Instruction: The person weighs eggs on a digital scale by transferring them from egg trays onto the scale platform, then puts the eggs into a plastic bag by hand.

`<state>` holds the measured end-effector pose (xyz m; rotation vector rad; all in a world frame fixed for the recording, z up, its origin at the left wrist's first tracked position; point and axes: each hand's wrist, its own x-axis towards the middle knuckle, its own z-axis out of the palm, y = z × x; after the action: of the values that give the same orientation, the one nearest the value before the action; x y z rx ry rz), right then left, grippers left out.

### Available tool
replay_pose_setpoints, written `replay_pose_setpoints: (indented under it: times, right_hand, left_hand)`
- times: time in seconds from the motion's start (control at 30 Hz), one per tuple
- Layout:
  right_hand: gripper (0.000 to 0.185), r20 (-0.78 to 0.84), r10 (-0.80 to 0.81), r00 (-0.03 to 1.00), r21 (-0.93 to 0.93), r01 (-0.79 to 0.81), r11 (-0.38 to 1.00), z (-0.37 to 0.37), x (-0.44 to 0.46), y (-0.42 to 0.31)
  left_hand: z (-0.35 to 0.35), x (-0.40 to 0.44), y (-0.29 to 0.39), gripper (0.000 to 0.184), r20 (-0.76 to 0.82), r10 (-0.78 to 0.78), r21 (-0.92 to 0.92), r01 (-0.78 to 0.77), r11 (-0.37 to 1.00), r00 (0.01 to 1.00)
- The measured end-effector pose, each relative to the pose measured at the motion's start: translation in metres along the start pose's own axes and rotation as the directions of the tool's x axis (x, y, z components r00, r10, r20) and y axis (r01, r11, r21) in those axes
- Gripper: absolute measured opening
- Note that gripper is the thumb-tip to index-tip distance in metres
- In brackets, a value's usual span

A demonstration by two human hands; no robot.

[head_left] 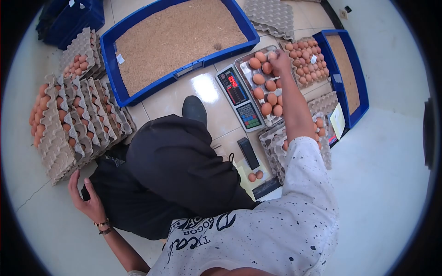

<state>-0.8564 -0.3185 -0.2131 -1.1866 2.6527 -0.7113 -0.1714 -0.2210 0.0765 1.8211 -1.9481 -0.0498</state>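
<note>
My right hand reaches over the top right of the metal tray on a digital scale, its fingers closed round an egg. Several brown eggs lie in the tray beside and below that hand. The scale's display glows red. My left hand is off to the left by my knee, fingers apart and holding nothing, just below a tall stack of egg-filled cartons.
Blue bins of brown grain-like material stand at the top and right. Egg cartons lie right of the scale, more below it. A black device and two eggs are near my leg. Empty cartons lie at the top.
</note>
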Motion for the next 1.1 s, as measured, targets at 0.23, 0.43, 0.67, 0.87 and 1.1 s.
replay_pose_setpoints:
  times: [0.23, 0.43, 0.67, 0.87, 1.1]
  right_hand:
    - [0.021, -0.323, 0.052, 0.945, 0.649, 0.181, 0.739, -0.088, -0.142, -0.094]
    - [0.011, -0.182, 0.205, 0.962, 0.692, -0.023, 0.722, -0.087, -0.269, -0.083]
    - [0.01, -0.064, 0.293, 0.954, 0.742, -0.151, 0.653, -0.089, -0.285, -0.07]
    - [0.01, -0.028, 0.252, 0.967, 0.693, -0.162, 0.702, -0.082, -0.284, -0.066]
    - [0.01, 0.046, 0.136, 0.99, 0.64, -0.134, 0.756, -0.065, -0.289, -0.051]
  left_hand:
    - [0.001, -0.011, -0.004, 0.024, -0.108, -0.162, -0.109, 0.15, 0.983, 0.981]
    - [0.003, -0.007, -0.006, 0.024, -0.107, -0.071, -0.067, 0.064, 0.996, 0.992]
    - [0.001, -0.008, -0.002, 0.024, -0.11, -0.09, -0.124, 0.076, 0.989, 0.99]
    - [-0.001, -0.011, -0.012, 0.024, -0.117, -0.078, -0.088, 0.068, 0.994, 0.99]
    - [-0.035, 0.043, -0.089, 0.029, -0.397, -0.265, -0.206, 0.197, 0.959, 0.879]
